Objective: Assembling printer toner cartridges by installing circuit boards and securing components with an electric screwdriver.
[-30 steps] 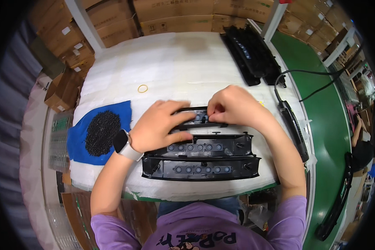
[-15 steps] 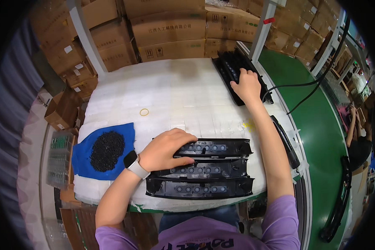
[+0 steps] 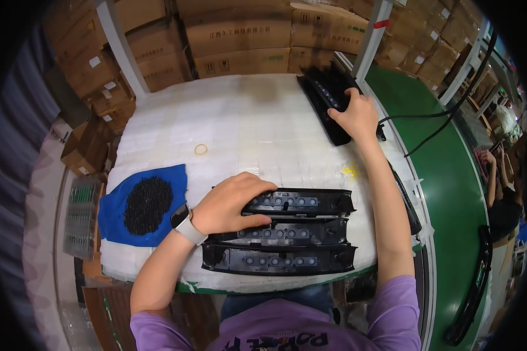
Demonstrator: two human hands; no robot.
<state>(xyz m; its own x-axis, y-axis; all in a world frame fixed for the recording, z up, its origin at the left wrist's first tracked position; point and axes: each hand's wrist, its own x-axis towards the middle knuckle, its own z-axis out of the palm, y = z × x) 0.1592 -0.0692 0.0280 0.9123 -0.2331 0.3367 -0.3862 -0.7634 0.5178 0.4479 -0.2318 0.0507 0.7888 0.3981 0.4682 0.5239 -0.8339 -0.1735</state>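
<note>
Three black strips (image 3: 298, 234) lie near a blue cloth (image 3: 114, 212) bearing black bits (image 3: 148, 205).

I count three strips (image 3: 295, 225) at the left fingers (image 3: 260, 185), one cloth (image 3: 113, 212) to their left, one band (image 3: 201, 144) beyond them, and one stack (image 3: 325, 110) at the right fingers (image 3: 352, 93).

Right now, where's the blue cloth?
In the head view, the blue cloth lies on the left of the white table, under the black pile, just left of the watch.
</note>
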